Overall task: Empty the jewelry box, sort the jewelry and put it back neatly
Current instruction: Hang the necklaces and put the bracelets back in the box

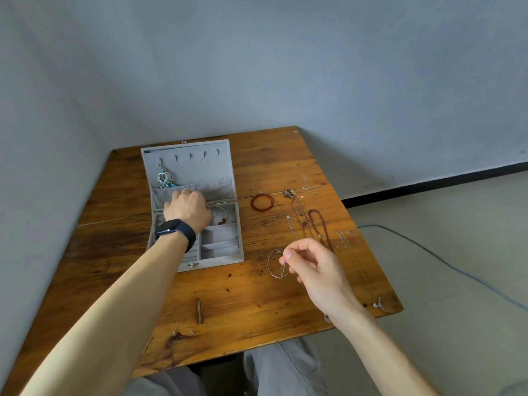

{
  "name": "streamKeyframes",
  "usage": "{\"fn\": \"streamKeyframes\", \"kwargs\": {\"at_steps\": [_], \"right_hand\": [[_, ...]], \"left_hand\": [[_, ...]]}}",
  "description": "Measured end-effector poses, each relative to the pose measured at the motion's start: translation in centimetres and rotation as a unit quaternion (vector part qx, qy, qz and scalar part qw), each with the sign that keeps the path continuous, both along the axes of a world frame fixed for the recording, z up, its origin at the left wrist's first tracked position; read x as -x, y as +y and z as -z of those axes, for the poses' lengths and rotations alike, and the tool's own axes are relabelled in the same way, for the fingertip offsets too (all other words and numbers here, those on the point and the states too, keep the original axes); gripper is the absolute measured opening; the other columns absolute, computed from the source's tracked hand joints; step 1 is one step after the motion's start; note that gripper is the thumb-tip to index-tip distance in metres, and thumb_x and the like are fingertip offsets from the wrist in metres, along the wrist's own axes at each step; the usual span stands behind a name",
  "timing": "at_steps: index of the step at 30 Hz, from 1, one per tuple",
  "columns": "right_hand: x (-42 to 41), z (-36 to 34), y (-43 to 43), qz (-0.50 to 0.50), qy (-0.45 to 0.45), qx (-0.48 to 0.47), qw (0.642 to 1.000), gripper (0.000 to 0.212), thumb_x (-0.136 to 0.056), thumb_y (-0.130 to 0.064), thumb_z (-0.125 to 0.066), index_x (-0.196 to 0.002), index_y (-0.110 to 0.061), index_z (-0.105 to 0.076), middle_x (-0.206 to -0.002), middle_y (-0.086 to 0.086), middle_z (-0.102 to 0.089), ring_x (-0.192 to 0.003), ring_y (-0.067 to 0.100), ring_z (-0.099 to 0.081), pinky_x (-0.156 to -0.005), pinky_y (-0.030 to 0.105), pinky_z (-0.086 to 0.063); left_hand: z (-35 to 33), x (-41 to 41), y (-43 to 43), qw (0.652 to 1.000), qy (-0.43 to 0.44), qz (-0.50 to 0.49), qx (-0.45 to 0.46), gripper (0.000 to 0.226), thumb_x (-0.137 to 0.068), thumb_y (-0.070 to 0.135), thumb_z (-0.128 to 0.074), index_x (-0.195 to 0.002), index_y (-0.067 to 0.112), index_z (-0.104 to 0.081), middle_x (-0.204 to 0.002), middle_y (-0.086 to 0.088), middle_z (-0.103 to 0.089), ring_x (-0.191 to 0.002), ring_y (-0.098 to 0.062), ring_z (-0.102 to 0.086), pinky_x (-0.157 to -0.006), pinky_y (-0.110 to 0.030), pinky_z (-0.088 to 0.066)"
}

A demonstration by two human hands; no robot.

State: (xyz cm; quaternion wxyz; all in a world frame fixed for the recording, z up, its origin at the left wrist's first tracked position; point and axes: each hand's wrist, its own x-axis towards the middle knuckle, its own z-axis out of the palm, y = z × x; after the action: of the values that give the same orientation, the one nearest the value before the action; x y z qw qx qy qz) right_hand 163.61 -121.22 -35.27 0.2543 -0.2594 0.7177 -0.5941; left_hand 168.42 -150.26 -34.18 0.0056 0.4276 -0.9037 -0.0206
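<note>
A grey velvet jewelry box (pixel 225 252) lies open on the wooden table (pixel 228 295), lid tilted back. Silver-and-turquoise earrings (pixel 165 177) hang from a hook in the lid. My left hand (pixel 188 210), dark watch on the wrist, reaches into the box's back compartment with curled fingers; what it touches is hidden. A thin bracelet with a red bead (pixel 221 217) lies in that compartment beside the hand. My right hand (pixel 311 261) pinches one end of a thin silver bracelet (pixel 275 265) that rests on the table right of the box.
Laid out on the table's right side are a red bead bracelet (pixel 261 201), a dark red bead necklace (pixel 318 228), thin chain necklaces (pixel 297 215) and a long chain with a pendant (pixel 377 304). Walls stand close behind and left. A cable (pixel 445 261) crosses the floor.
</note>
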Motion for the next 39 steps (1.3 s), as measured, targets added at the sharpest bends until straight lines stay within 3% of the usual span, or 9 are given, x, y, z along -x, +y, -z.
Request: {"fn": "streamKeyframes", "kwargs": {"at_steps": [7,13,17,21,23,27,31,39], "right_hand": [[0.5,-0.9,-0.7,-0.004,-0.032,-0.002,0.999,0.005,-0.091,-0.03,-0.067,-0.096,-0.031,-0.068,-0.09,-0.011,-0.072,-0.081,0.002,-0.066,-0.069,0.014,-0.052],[1.1,-2.1,-2.9,-0.03,-0.069,0.0,0.997,0.005,-0.086,-0.032,-0.074,-0.091,-0.032,-0.073,-0.091,-0.006,-0.074,-0.083,0.005,-0.069,-0.07,0.018,-0.053],[1.2,-2.4,-5.2,-0.038,-0.049,-0.028,0.998,0.008,-0.086,-0.029,-0.076,-0.093,-0.029,-0.072,-0.091,-0.008,-0.075,-0.086,0.006,-0.071,-0.072,0.022,-0.053],[0.9,-2.4,-8.0,-0.066,-0.021,-0.05,0.996,0.007,-0.09,-0.022,-0.071,-0.096,-0.023,-0.07,-0.088,-0.005,-0.076,-0.087,0.009,-0.072,-0.071,0.019,-0.052],[0.7,-2.4,-9.5,-0.073,-0.006,-0.059,0.996,0.007,-0.091,-0.018,-0.07,-0.097,-0.02,-0.069,-0.086,-0.006,-0.076,-0.086,0.009,-0.072,-0.069,0.02,-0.054],[0.4,-2.2,-12.9,-0.068,0.042,-0.096,0.992,0.006,-0.09,-0.019,-0.07,-0.095,-0.022,-0.069,-0.084,-0.006,-0.076,-0.086,0.013,-0.072,-0.081,0.032,-0.058],[-0.2,-2.1,-16.3,-0.071,0.046,-0.09,0.992,0.008,-0.088,-0.018,-0.072,-0.094,-0.022,-0.069,-0.082,-0.008,-0.075,-0.084,0.012,-0.072,-0.077,0.029,-0.059],[-2.0,-0.4,-20.4,-0.063,0.042,-0.111,0.991,0.008,-0.087,-0.015,-0.073,-0.091,-0.021,-0.069,-0.082,-0.004,-0.076,-0.086,0.014,-0.073,-0.084,0.037,-0.06]], "left_hand": [[0.0,-0.7,-0.4,0.999,-0.008,0.024,0.044,0.024,-0.093,0.029,-0.06,-0.11,0.017,-0.072,-0.117,-0.009,-0.065,-0.115,-0.031,-0.052,-0.095,-0.045,-0.046],[-0.6,-4.3,-0.2,0.99,0.138,0.027,0.022,0.023,-0.092,0.032,-0.055,-0.103,0.024,-0.073,-0.109,-0.007,-0.067,-0.109,-0.031,-0.056,-0.086,-0.042,-0.048],[0.7,-9.1,0.7,0.979,0.205,0.015,0.011,0.023,-0.095,0.033,-0.057,-0.115,0.027,-0.067,-0.123,-0.005,-0.063,-0.118,-0.029,-0.052,-0.089,-0.044,-0.046],[3.0,-12.9,1.3,0.966,0.256,-0.013,-0.018,0.039,-0.096,0.026,-0.058,-0.135,0.02,-0.055,-0.135,-0.008,-0.056,-0.124,-0.03,-0.049,-0.087,-0.045,-0.053],[4.1,-13.9,1.4,0.959,0.28,-0.032,-0.031,0.044,-0.097,0.025,-0.057,-0.14,0.018,-0.05,-0.139,-0.008,-0.052,-0.126,-0.029,-0.047,-0.09,-0.045,-0.052],[6.2,-15.0,1.6,0.947,0.307,-0.075,-0.048,0.047,-0.102,0.026,-0.049,-0.148,0.014,-0.042,-0.147,-0.009,-0.048,-0.134,-0.027,-0.043,-0.103,-0.042,-0.044],[8.3,-15.8,1.9,0.954,0.283,-0.08,-0.054,0.05,-0.107,0.032,-0.032,-0.151,0.011,-0.04,-0.15,-0.007,-0.048,-0.139,-0.021,-0.04,-0.115,-0.034,-0.031],[8.4,-15.7,2.1,0.952,0.289,-0.091,-0.033,0.05,-0.107,0.03,-0.033,-0.151,0.009,-0.038,-0.147,-0.008,-0.051,-0.138,-0.02,-0.042,-0.116,-0.029,-0.026]]}}
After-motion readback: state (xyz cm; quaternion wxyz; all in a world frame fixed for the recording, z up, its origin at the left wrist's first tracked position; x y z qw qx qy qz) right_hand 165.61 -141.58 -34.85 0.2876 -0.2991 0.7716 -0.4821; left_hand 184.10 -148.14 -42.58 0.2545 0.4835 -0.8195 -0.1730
